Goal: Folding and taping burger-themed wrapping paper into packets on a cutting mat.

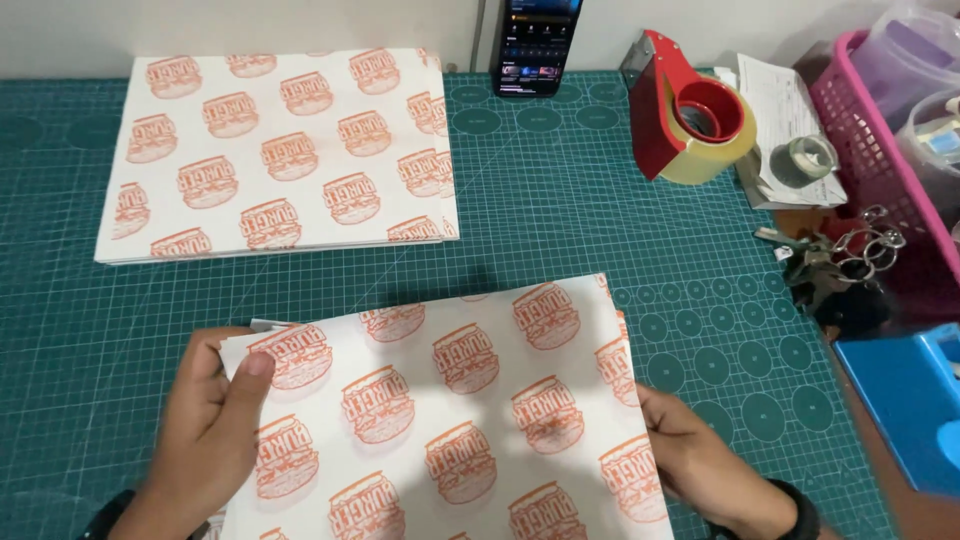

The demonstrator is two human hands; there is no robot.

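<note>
A white paper sheet [450, 420] printed with orange burger pictures lies near me on the green cutting mat [560, 210]. My left hand [205, 435] pinches its upper left corner, thumb on top, where the edges of more sheets show underneath. My right hand [700, 460] grips its right edge, fingers partly under the paper. A stack of the same printed paper [280, 150] rests flat at the far left of the mat, apart from both hands.
A red tape dispenser [685, 110] with a yellowish roll stands at the back right. A phone [538, 45] leans on the wall. Keys [830, 255], a small tape roll [805, 155], a pink basket [880, 150] and a blue box [905, 395] crowd the right side.
</note>
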